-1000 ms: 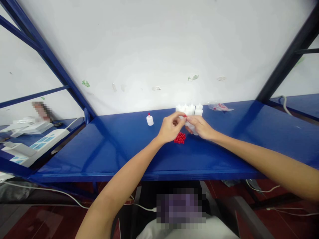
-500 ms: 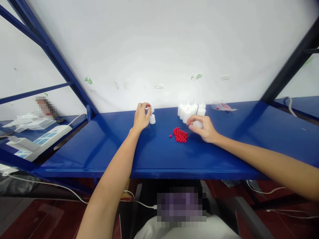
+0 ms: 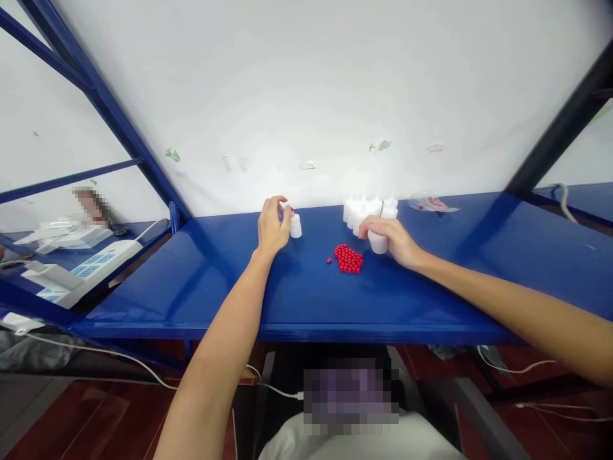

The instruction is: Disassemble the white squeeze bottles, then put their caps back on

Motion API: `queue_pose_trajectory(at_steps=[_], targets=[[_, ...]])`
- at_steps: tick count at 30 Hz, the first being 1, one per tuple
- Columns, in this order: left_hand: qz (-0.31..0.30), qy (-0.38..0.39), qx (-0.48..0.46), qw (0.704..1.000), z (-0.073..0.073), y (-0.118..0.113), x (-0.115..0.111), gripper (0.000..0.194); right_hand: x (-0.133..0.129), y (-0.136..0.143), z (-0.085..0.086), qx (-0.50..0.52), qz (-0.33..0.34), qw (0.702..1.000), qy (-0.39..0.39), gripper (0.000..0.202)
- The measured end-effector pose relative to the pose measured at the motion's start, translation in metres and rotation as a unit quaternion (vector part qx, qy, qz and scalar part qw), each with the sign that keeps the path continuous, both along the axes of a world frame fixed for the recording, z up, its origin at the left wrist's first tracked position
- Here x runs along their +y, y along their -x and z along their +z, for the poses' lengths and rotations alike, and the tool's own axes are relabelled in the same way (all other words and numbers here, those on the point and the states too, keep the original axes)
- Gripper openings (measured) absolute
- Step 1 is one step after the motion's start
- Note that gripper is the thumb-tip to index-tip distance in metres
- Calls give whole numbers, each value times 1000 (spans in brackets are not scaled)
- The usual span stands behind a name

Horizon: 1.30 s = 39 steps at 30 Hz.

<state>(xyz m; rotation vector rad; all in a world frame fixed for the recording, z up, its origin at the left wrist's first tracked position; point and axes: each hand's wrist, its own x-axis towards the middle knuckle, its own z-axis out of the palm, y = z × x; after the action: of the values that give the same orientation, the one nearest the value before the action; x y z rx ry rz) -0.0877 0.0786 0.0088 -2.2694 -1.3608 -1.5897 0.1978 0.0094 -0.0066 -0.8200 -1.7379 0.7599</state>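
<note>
On the blue table [image 3: 225, 281], a white bottle [image 3: 295, 226] with a red tip stands upright at the right side of my left hand [image 3: 274, 227]. The fingers of that hand are apart, beside the bottle's red top. My right hand [image 3: 390, 236] is closed around the upper part of another white bottle [image 3: 378, 243], whose lower body shows beneath the fingers. Several white bottles [image 3: 354, 212] stand grouped just behind my right hand. Between the hands lies a cluster of small red caps [image 3: 348, 259], with one separate red cap [image 3: 329, 260] to its left.
A clear plastic bag [image 3: 433, 204] with red in it lies at the back right near the wall. A power strip [image 3: 90, 271] and white packages [image 3: 71, 235] are at the left beyond the blue frame [image 3: 119, 124]. The table's front edge [image 3: 297, 332] runs below.
My left fingers have moved off the red piece at the bottle's top and spread. The bottle in my right hand has turned from end-on to upright. The view has shifted slightly.
</note>
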Motion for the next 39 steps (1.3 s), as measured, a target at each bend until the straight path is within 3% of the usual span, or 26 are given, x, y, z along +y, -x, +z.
queue_pose_trajectory(at_steps=[3, 5, 8, 18, 21, 25, 31, 35, 39], targets=[[-101, 73, 80, 989, 14, -10, -16, 24, -3, 0, 0, -23, 3, 1000, 20, 41], [-190, 179, 182, 948, 19, -18, -26, 33, -6, 1, 1, -48, -4, 998, 33, 39], [-237, 304, 280, 879, 20, -29, -37, 35, -9, 4, 3, -72, -11, 997, 34, 37], [-290, 348, 308, 836, 18, -36, -41, 20, -10, 7, 2, -27, -53, 998, 31, 26], [-292, 322, 292, 852, 17, -36, -39, 19, -6, 5, -1, 6, -57, 998, 23, 31], [-264, 222, 245, 906, 15, -39, -40, 15, 2, 1, -2, 78, -76, 994, 32, 35], [-204, 111, 235, 944, 11, -41, -39, 12, 11, 0, -1, 197, -76, 969, 128, 38], [-186, 105, 224, 951, 7, -43, -36, 12, 11, 1, -2, 171, -53, 974, 137, 37], [-217, 111, 179, 953, 4, -48, -37, 11, 8, 1, -4, 93, -21, 989, 115, 39]])
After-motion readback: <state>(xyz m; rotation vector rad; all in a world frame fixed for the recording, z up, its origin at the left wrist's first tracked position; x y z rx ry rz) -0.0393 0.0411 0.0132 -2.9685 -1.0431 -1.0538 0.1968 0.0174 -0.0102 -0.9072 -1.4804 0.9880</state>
